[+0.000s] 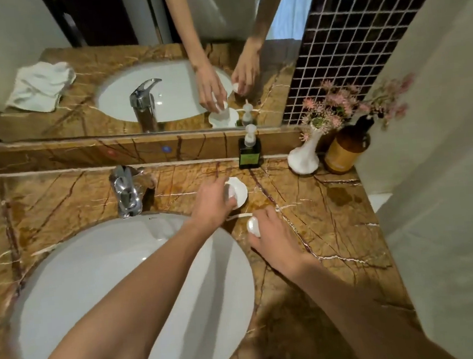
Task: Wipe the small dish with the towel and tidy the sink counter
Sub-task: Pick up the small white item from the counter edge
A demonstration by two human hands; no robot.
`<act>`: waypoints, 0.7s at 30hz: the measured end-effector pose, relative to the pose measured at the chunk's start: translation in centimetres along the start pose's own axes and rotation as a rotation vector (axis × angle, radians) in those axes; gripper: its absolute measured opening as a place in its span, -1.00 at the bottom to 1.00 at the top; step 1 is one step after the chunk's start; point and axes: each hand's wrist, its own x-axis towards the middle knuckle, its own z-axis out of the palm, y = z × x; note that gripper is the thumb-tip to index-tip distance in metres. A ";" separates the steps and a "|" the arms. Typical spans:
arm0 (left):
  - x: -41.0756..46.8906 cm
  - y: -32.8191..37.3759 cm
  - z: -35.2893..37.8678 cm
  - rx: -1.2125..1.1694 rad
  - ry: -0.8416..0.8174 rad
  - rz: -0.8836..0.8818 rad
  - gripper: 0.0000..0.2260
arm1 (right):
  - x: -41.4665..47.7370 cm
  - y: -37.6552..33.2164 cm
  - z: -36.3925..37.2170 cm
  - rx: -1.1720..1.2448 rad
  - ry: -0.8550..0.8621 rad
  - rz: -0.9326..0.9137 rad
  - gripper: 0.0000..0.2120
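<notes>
Marble tabletop (332, 222): the small dish (239, 191) is touched by left fingers (225, 190); right fingers (261, 220) are clenched on a white piece (253, 226).

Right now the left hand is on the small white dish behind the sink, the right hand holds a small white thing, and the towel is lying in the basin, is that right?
Not quite. The head view shows the basin with no towel in it; the towel appears only in the mirror, lying on the counter. The rest holds: the left hand is on the small white dish, and the right hand holds a small white thing.
</notes>
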 end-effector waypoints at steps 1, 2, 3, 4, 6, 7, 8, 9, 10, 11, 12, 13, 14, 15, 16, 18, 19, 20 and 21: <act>0.8 0.0 0.3 0.014 0.004 -0.002 -0.53 | 0.2 0.3 0.0 0.014 -0.004 0.000 -0.61; 1.4 0.0 0.6 0.033 0.006 -0.003 -0.54 | 0.4 0.5 -0.1 0.019 -0.006 0.001 -0.61; 1.8 0.0 0.9 0.053 0.001 -0.001 -0.55 | 0.7 0.8 -0.2 0.020 -0.005 0.005 -0.62; 2.0 -0.1 1.2 0.074 -0.011 0.007 -0.54 | 0.9 0.9 -0.3 0.019 -0.005 0.011 -0.63; 2.3 -0.3 1.7 0.116 -0.035 0.024 -0.53 | 1.4 1.1 -0.4 0.011 -0.004 0.000 -0.63; 2.3 -0.4 1.9 0.125 -0.049 0.016 -0.53 | 1.7 1.2 -0.5 0.003 -0.003 -0.010 -0.63; 2.2 -0.5 2.1 0.128 -0.065 0.000 -0.52 | 2.0 1.2 -0.6 0.000 0.001 -0.016 -0.63; 2.2 -0.5 2.3 0.131 -0.075 -0.013 -0.52 | 2.3 1.2 -0.7 0.000 0.006 -0.019 -0.63; 2.2 -0.5 2.5 0.135 -0.075 -0.018 -0.52 | 2.6 1.2 -0.8 -0.003 0.010 -0.024 -0.63; 2.2 -0.5 2.6 0.136 -0.069 -0.020 -0.52 | 2.9 1.1 -0.9 -0.007 0.013 -0.031 -0.63; 2.2 -0.5 2.7 0.135 -0.061 -0.019 -0.53 | 3.1 1.1 -1.0 -0.010 0.016 -0.040 -0.62; 2.3 -0.5 2.7 0.132 -0.054 -0.018 -0.53 | 3.3 1.1 -1.0 -0.009 0.018 -0.049 -0.62; 2.3 -0.5 2.7 0.127 -0.048 -0.015 -0.54 | 3.5 1.1 -1.0 -0.007 0.022 -0.058 -0.61; 2.2 -0.5 2.7 0.117 -0.041 -0.010 -0.54 | 3.7 1.0 -1.1 -0.006 0.029 -0.066 -0.61; 2.1 -0.5 2.7 0.102 -0.029 -0.002 -0.53 | 3.9 1.0 -1.1 -0.007 0.038 -0.074 -0.61; 1.8 -0.6 2.5 0.062 0.012 0.018 -0.54 | 4.6 0.7 -1.2 -0.025 0.063 -0.097 -0.60; 1.6 -0.7 2.3 0.029 0.044 0.020 -0.56 | 5.1 0.4 -1.2 -0.036 0.078 -0.114 -0.58; 1.3 -1.0 1.9 -0.012 0.082 0.009 -0.58 | 5.6 0.1 -1.2 -0.044 0.090 -0.134 -0.58; 1.0 -1.3 1.5 -0.051 0.121 -0.008 -0.60 | 6.2 -0.3 -1.1 -0.051 0.099 -0.155 -0.58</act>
